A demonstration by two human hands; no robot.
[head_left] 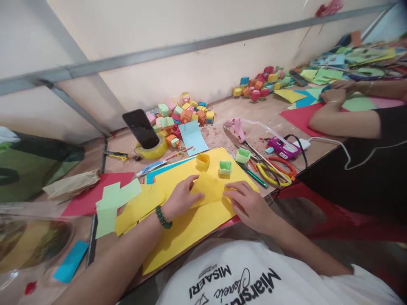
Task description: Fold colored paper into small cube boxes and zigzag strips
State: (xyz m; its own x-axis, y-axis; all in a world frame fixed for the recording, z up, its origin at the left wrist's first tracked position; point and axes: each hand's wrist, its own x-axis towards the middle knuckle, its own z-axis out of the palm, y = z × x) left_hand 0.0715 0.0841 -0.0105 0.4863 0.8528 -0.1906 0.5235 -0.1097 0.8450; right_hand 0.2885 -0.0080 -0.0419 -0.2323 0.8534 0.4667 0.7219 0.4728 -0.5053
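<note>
Paper, cut as one blue rectangle, is laid flat at the lower left. Above it, one crumpled brown pouch is set against a smooth red sheet, partly covered by at least three light green rectangles. One smartphone is propped on one round, glossy yellow tape roll.

At the centre, one green beaded bracelet is worn by the left hand; its thumb and forefinger are spread, the thumb laid over one thin yellow paper piece. That piece is found mid-frame, between the hands, above a broad yellow sheet. Blocky paper cubes are heaped behind, too overlapped to be counted. Three small open-topped boxes are seen: one yellow box and two green boxes. By the right hand, loosely bent fingers are kept close together at the piece's right edge; whether paper is pinched by either hand cannot be told.

Farther right are seen one pink glue gun, one green pen and one purple plastic case. Another person's forearms are rested at the upper right.
</note>
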